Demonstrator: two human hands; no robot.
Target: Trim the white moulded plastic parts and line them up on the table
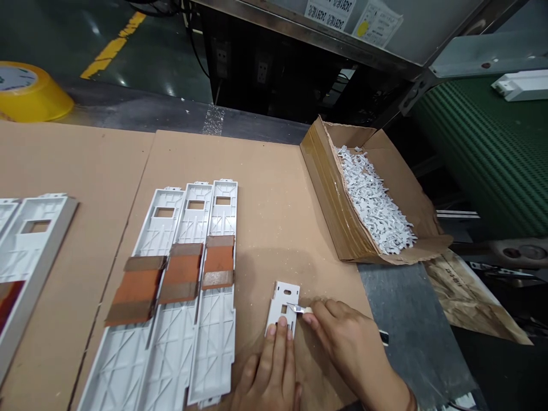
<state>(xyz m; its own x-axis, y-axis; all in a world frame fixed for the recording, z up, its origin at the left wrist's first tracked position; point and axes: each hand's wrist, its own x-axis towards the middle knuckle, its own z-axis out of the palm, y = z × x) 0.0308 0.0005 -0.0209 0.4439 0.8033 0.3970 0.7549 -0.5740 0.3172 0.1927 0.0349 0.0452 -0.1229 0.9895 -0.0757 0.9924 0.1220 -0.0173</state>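
Observation:
A small white plastic plate [287, 294] with several cut-out holes lies on the cardboard near the bottom middle. The outstretched fingers of my left hand [274, 368] press flat on its near end and cover that part. My right hand [346, 334] is closed around a small craft knife [303, 309] with a pale handle. The knife's metal blade points left, over the plate beside one of the square holes. Most of its handle is hidden in my fingers. To the left of my hands lie three long white plastic housings [214, 342], side by side, with orange-brown pieces [180, 273] across them.
At the right, an open cardboard box [327, 194] holds many small white plastic parts [374, 205]. More white housings [38, 251] lie at the far left, below a yellow tape roll [47, 94]. A green conveyor belt [483, 154] runs along the right, carrying a white part [522, 85].

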